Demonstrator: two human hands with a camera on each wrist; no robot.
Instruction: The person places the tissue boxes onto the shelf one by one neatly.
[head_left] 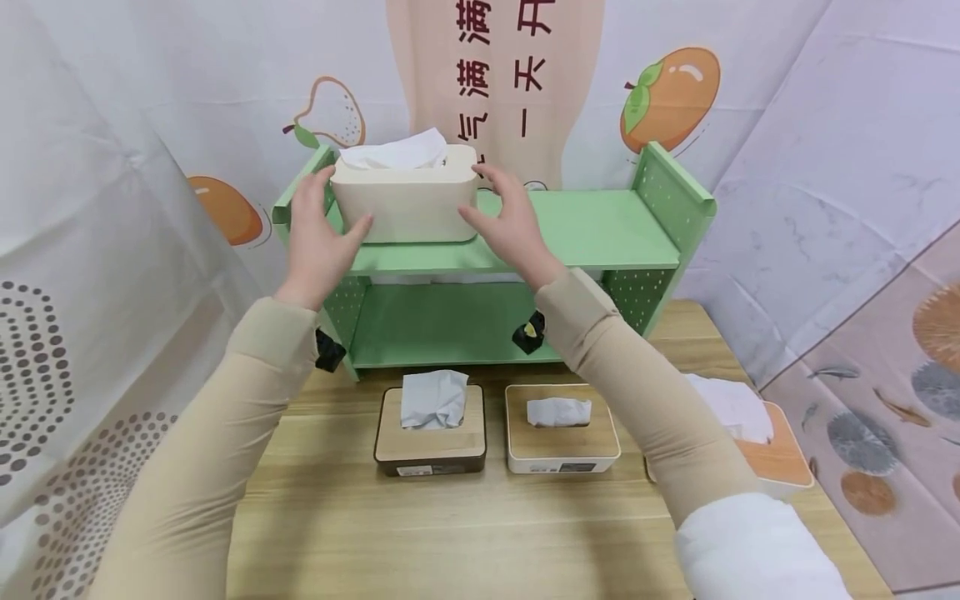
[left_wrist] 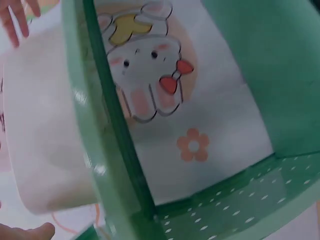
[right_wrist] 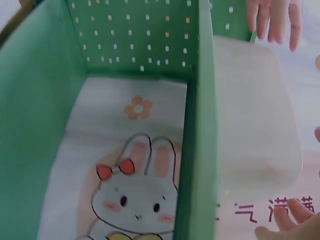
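A cream tissue box [head_left: 405,208] with a white tissue [head_left: 397,153] out of its top stands at the left end of the green rack's upper shelf [head_left: 577,229]. My left hand [head_left: 311,237] is at the box's left end, fingers spread along that side and thumb in front. At the right end, my right hand [head_left: 517,221] stands in a matching pose. A gap shows between the left thumb [left_wrist: 37,232] and the box [left_wrist: 50,135] in the left wrist view. The right wrist view has the right hand [right_wrist: 295,225] just off the box's edge.
Below the rack, a dark tissue box [head_left: 431,442] and a white one [head_left: 562,446], both wood-topped, stand on the wooden table [head_left: 450,542]. Another tissue box [head_left: 787,454] is partly behind the right forearm. The rack's raised end panels [head_left: 675,208] flank the upper shelf.
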